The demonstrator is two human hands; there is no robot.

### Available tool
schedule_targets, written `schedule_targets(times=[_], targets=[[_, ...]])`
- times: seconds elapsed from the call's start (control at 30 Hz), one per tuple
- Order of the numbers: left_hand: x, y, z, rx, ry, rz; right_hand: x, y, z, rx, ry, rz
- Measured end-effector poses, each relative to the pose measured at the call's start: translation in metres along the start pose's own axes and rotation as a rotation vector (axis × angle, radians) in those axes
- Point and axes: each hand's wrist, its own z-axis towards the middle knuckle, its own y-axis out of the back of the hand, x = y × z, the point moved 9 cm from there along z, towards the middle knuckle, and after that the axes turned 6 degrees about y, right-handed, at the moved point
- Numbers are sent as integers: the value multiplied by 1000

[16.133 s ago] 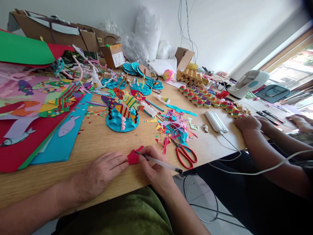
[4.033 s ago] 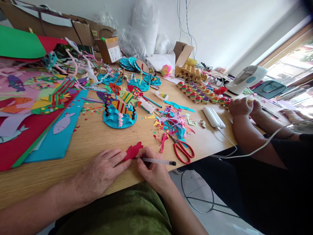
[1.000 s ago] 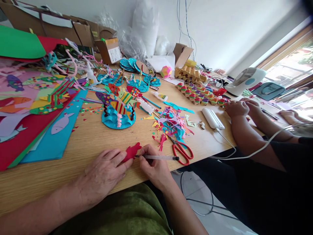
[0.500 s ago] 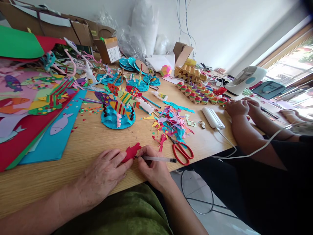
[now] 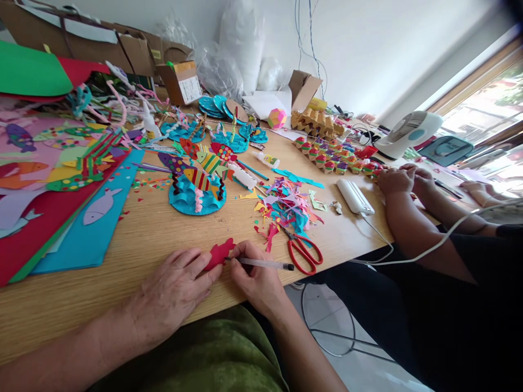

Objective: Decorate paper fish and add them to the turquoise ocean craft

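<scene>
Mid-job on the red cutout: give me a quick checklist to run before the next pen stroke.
1. Left hand pins the red fish cutout flat: ok.
2. Right hand has a grip on the pen: ok.
3. Pen tip on the cutout: ok, at its right edge.
4. Scissors apart from the right hand: ok.
5. Co-worker's hands away from the cutout: ok.
6. Mark made on the cutout: cannot tell.

head | faces forward-down | close over table (image 5: 163, 228) edge
</scene>
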Motion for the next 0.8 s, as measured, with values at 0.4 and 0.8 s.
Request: schedule_targets(times=[0.4,0.8], targets=[[1,-5,-1,25,5,20,-2,0,-1,0,-46,88],[2,-9,-3,19,11,13,-7,1,4,36,-45,97]])
